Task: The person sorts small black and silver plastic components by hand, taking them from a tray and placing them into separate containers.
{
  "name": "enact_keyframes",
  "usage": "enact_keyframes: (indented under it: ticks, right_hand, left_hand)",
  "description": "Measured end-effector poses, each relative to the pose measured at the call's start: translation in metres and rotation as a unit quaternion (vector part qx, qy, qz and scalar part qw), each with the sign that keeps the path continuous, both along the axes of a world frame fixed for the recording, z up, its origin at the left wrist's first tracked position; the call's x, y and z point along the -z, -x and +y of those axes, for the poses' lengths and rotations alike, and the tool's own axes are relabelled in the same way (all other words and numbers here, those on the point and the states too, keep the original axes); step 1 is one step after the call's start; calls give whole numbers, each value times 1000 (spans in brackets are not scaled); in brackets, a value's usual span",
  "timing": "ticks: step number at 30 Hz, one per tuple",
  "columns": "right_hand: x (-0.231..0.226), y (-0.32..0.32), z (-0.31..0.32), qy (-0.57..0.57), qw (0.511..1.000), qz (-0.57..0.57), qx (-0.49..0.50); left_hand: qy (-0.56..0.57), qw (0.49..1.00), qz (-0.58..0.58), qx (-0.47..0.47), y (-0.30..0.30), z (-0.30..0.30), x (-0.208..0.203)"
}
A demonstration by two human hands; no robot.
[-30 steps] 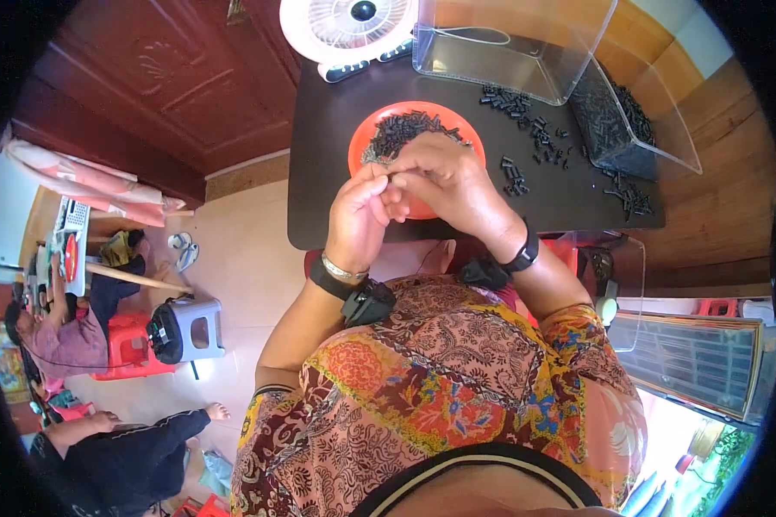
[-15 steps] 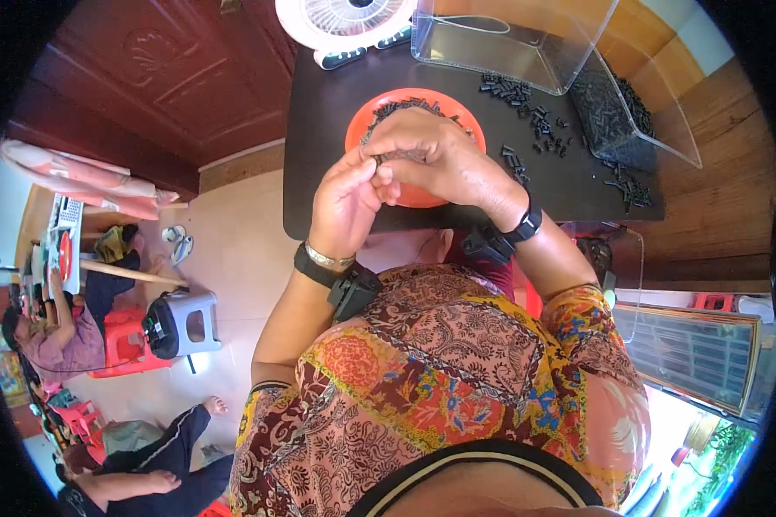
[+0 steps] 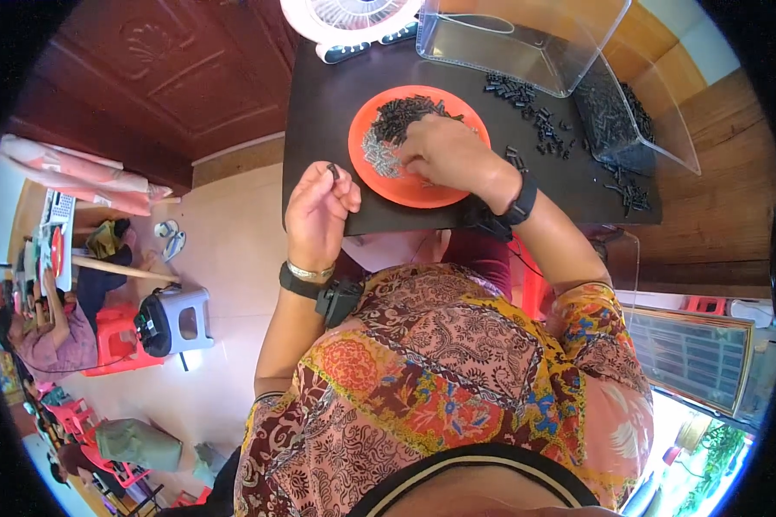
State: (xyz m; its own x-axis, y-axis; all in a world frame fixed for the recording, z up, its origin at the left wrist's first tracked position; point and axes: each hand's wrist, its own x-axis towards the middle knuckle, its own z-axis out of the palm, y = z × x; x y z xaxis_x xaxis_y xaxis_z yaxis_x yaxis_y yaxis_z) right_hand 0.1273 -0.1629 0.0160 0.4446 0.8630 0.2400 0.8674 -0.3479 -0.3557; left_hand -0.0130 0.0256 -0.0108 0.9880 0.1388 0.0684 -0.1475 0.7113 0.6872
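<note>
An orange plate on the dark table holds a heap of small black tube-like pieces and a pile of small silvery pieces. Just left of its rim, my left hand pinches one small black tube between thumb and forefinger, with the other fingers curled. My right hand reaches over the plate from the right. Its fingers are bent together, down beside the silvery pieces; whether anything is between the fingertips is hidden.
Loose black pieces lie scattered on the table to the right. Behind stand a clear plastic box and a white fan. A clear bin of black pieces is at right. A person sits far left.
My hands, together above the plate before, have parted. The left has drawn back left with the black tube; the right has lowered to the plate. At lower left, another person's outstretched legs are mostly gone.
</note>
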Motion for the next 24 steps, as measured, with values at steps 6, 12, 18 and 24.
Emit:
enact_keyframes:
  ticks: [6,12,18,24]
  right_hand:
    - [5,3,7,34,998,-56,5]
    - [2,-2,-1,-6,999,-13,42]
    - [4,-2,-3,-36,998,-47,-8]
    - [11,-1,7,20,994,-103,10]
  left_hand:
    - [-44,998,34,-2,8,-6,4]
    - [-86,995,45,22,6,-12,3]
    - [-110,993,51,13,3,-17,-1]
    - [-120,991,50,30,4,-23,-2]
